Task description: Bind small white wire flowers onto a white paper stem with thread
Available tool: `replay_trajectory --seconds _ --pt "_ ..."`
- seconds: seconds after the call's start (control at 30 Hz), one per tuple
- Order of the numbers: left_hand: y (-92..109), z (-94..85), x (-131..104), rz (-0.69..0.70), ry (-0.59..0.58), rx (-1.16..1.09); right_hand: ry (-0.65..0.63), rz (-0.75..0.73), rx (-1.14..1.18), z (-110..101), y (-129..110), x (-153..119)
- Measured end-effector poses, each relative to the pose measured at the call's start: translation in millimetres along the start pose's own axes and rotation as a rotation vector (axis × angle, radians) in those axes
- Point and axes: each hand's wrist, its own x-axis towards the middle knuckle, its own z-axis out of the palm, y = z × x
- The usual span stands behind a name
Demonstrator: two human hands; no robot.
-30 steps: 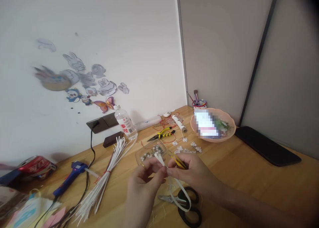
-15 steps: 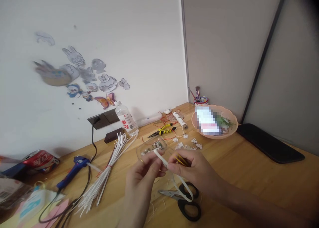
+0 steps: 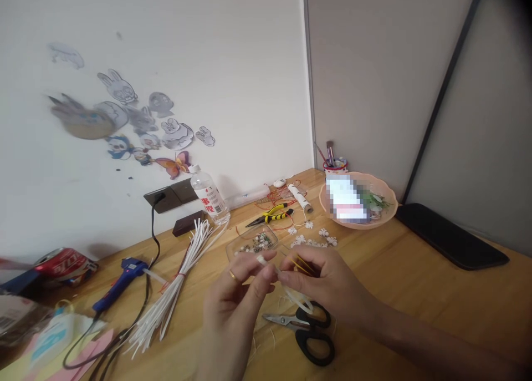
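My left hand (image 3: 241, 292) pinches one end of a white strip (image 3: 261, 260) between thumb and forefinger. Close on its right, my right hand (image 3: 318, 278) is closed round yellow tweezers (image 3: 302, 264), its thumb and fingertips at the strip. A loop of the strip hangs below the right fingers, over black-handled scissors (image 3: 310, 328) that lie open on the table. Behind the hands stands a clear tray (image 3: 233, 248) with small beads. Small white flower-like pieces (image 3: 323, 234) lie beyond my right hand.
A bundle of white strips (image 3: 166, 303), a blue glue gun (image 3: 120, 284) and its cord lie left. Further back are yellow-black pliers (image 3: 272, 216), a bottle (image 3: 209, 195) and a pink bowl (image 3: 388, 203) with a phone. A black case (image 3: 451, 237) lies right.
The hanging loop of the white strip has become smaller and moved up towards my right hand. The end in my left fingers now looks like a short, compact bit. The view has shifted slightly.
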Motion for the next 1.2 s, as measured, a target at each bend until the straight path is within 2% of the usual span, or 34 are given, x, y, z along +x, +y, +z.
replay_trajectory --seconds 0.6,0.97,1.2 --pt "-4.4 -0.4 2.0 0.054 -0.030 0.013 -0.025 0.028 -0.036 -0.1 0.7 0.2" --pt "-6.0 1.8 2.1 -0.079 0.010 -0.211 -0.018 -0.042 0.001 1.7 1.3 -1.4" --pt "-2.8 2.7 0.1 -0.098 0.027 -0.274 -0.020 -0.027 -0.023 2.1 2.1 -1.8"
